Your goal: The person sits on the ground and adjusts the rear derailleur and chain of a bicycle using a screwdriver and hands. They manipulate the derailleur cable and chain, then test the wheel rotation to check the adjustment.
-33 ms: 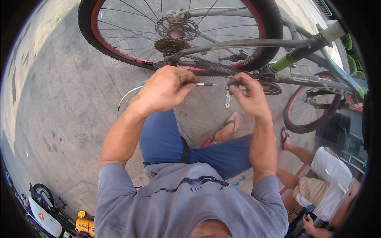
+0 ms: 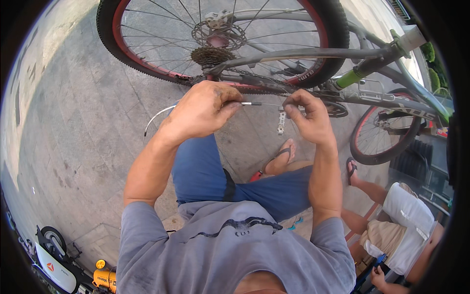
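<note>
My left hand [image 2: 208, 109] is closed around a white cable housing [image 2: 158, 117], which curves out behind it to a dark tip on the left. The housing's other, dark end [image 2: 253, 104] pokes out past my left fingertips. From it a thin bare wire [image 2: 269, 104] runs across to my right hand [image 2: 309, 116], whose thumb and forefinger pinch it. Just beside those fingers hangs a silver bicycle pedal [image 2: 281, 122]. Beyond both hands is the grey bicycle frame [image 2: 293, 55], with its chain and rear cassette [image 2: 211, 57].
A rear wheel [image 2: 117, 41] with a red rim fills the far side. The front wheel [image 2: 384, 128] stands to the right. Another person [image 2: 394, 223] in light shorts is close at lower right. A yellow machine [image 2: 104, 278] and a parked scooter [image 2: 54, 267] are at lower left.
My right hand has shifted very slightly to the right. The rear wheel has turned a little. My left hand stays in place.
</note>
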Demonstrator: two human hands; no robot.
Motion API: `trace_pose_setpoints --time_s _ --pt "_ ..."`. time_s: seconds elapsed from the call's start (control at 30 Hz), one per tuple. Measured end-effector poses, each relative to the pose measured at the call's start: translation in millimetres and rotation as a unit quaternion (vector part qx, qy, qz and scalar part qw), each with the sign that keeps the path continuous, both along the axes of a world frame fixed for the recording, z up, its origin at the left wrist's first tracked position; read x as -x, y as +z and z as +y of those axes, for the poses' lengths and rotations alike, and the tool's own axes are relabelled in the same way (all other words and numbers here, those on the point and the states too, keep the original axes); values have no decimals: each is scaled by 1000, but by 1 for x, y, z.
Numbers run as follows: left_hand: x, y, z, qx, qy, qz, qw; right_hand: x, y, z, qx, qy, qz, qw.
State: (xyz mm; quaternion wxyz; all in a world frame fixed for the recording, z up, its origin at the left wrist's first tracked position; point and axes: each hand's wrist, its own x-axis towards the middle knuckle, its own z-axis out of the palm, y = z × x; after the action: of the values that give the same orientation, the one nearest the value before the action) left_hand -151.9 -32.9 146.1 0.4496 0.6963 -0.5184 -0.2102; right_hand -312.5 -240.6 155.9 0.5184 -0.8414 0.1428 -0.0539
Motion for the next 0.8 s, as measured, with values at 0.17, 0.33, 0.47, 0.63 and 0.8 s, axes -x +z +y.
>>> trace_pose_setpoints --time_s 0.17,0.33,0.47,0.63,0.8 --pt "3 -4 -7 25 -35 -44 998 -6 -1 5 22 68 0 997" --pt "-1 -2 -3 15 -10 -45 999 -6 2 -4 72 60 -15 995" --pt "3 -2 -5 12 -10 -71 997 -7 -4 0 72 89 -14 993" --pt "4 -5 -2 1 -3 -72 997 -8 3 -3 102 64 -14 993" --pt "6 0 -6 -31 -11 -78 996 -11 -9 12 -7 45 -60 997"
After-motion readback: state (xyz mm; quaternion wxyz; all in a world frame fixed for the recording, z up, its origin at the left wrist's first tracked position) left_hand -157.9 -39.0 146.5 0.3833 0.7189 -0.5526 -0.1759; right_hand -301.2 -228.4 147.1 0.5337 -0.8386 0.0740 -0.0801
